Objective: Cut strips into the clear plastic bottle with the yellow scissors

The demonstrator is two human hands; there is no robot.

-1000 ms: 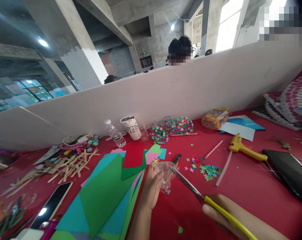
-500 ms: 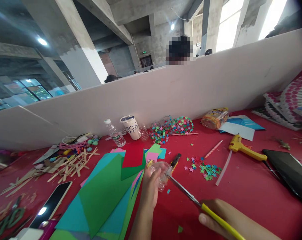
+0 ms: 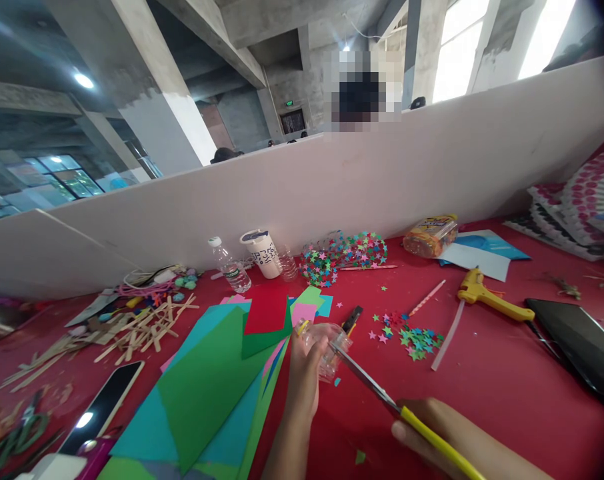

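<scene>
My left hand [image 3: 305, 367] is closed around a clear plastic bottle piece [image 3: 329, 367], thumb pressed on its near side. In my right hand [image 3: 439, 423] is a pair of yellow-handled scissors [image 3: 365, 375], its metal blades pointing up and left. The blade tips meet the bottle piece beside my left thumb; whether they are inside it or against it I cannot tell. Just behind the piece lies a black and yellow utility knife [image 3: 352, 319]. Left of my left hand, coloured paper sheets [image 3: 207, 380] in green, blue and red overlap.
Star sequins [image 3: 419, 341] and a yellow glue gun [image 3: 492, 298] lie to the right, near a black tablet-like object [image 3: 577, 340]. A water bottle [image 3: 231, 267] and a cup [image 3: 263, 255] stand by the partition [image 3: 292, 193]. Wooden sticks [image 3: 152, 327] and a phone [image 3: 105, 407] are left.
My left hand and the bottle piece have shifted very slightly right. My right hand and the scissors handle have moved a little left. The grips look the same.
</scene>
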